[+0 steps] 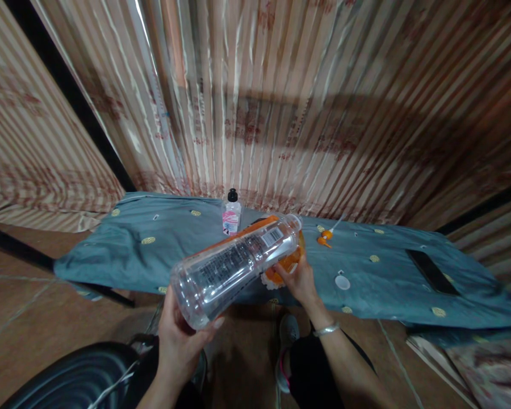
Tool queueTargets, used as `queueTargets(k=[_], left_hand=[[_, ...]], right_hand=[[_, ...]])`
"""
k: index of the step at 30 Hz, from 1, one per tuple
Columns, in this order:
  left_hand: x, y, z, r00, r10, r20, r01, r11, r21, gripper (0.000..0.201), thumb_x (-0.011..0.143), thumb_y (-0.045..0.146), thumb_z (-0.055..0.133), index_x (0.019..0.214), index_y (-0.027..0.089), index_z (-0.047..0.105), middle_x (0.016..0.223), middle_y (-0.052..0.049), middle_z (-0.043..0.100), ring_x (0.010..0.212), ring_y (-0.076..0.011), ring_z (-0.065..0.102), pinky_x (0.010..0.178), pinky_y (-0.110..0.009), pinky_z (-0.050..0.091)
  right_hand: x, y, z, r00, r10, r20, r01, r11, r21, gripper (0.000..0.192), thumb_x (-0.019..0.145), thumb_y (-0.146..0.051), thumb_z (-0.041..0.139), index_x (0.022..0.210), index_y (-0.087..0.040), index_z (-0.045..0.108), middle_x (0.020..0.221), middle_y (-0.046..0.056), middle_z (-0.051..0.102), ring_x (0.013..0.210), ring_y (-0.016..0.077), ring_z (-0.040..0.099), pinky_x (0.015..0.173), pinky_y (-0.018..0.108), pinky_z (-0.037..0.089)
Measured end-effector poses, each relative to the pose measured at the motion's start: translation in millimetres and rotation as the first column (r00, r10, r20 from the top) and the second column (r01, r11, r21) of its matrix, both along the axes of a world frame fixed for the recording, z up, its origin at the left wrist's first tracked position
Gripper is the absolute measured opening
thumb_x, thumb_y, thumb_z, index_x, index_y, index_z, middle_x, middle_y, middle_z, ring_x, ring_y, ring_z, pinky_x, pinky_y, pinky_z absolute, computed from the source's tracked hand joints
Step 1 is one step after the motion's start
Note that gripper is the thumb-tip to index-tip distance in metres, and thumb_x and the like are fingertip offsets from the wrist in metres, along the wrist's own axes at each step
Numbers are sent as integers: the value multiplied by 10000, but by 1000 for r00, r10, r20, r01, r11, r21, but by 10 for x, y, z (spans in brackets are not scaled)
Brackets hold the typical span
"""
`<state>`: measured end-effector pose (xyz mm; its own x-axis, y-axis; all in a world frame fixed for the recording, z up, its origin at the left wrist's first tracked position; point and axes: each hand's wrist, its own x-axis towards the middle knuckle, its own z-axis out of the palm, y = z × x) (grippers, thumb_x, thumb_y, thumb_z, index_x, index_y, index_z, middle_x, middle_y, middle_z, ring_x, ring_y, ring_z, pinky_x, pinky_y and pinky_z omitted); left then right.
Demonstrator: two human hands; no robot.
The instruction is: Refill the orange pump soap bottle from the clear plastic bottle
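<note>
My left hand (183, 326) grips a large clear plastic bottle (238, 264) near its base. The bottle has a printed label with a barcode and is tipped over, its neck to the right. My right hand (300, 281) is closed around an orange bottle (287, 261), partly hidden behind the clear one. The clear bottle's neck lies over the top of the orange bottle; whether they touch, and whether liquid runs, I cannot tell. An orange pump head (324, 237) with a thin pale tube lies on the cloth to the right.
A small black-capped bottle (231, 215) with a pink label stands at the back of the teal cloth-covered table (153, 261). A white round cap (342, 282) and a dark phone (432, 272) lie to the right. Striped curtain (247, 113) hangs behind. A black stool (76, 378) is at lower left.
</note>
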<state>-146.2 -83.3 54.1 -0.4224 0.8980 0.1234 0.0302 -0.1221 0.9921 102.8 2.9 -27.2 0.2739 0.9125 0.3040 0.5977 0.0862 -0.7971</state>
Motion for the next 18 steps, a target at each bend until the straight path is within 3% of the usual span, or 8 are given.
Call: queueTargets(k=[18], left_hand=[[21, 6, 30, 999, -36, 35, 35, 999, 11, 733, 490, 499, 882, 1078, 154, 615, 1073, -105, 730, 989, -310, 715, 852, -388, 589]], right_hand=[[-1, 1, 7, 1000, -7, 5, 7, 1000, 1, 662, 742, -597, 697, 1219, -188, 488, 1089, 154, 745, 947, 343, 748, 775, 434, 602]])
